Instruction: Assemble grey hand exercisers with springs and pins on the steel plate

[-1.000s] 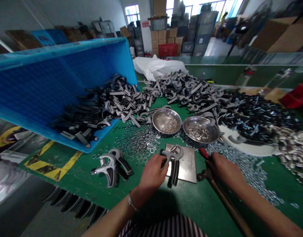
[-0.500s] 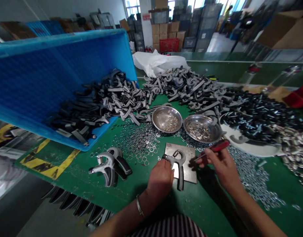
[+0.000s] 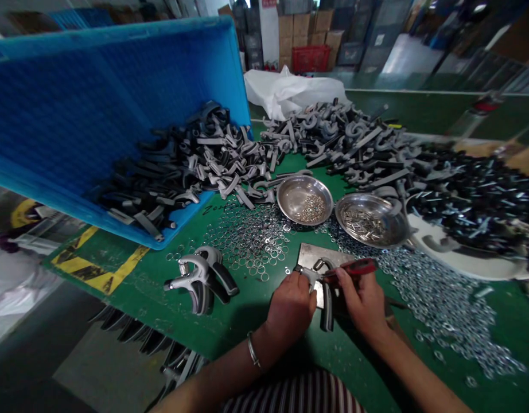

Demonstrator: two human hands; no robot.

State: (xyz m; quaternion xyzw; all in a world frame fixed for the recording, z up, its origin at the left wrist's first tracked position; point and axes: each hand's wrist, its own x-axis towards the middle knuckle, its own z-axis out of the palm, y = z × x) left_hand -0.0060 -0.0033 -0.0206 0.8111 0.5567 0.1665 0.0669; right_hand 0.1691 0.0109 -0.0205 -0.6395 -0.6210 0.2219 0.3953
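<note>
The hand grip [image 3: 327,308] was held over the metal plate [image 3: 308,251], at the lower centre of the frame, with one side pinched by the left hand [image 3: 291,304]. Half a second earlier, the red-handled tool [image 3: 360,267] was held apart from it, near the plate's right edge; now it had been brought across to the grip's upper part, pinched by the right hand [image 3: 364,301]. Contact at the tip could not be made out. By this change, work with the tool was judged to be starting.

Slim silver bangle [image 3: 252,350] on left wrist [image 3: 261,339]; dark garment [image 3: 294,396], pale stripes.
</note>
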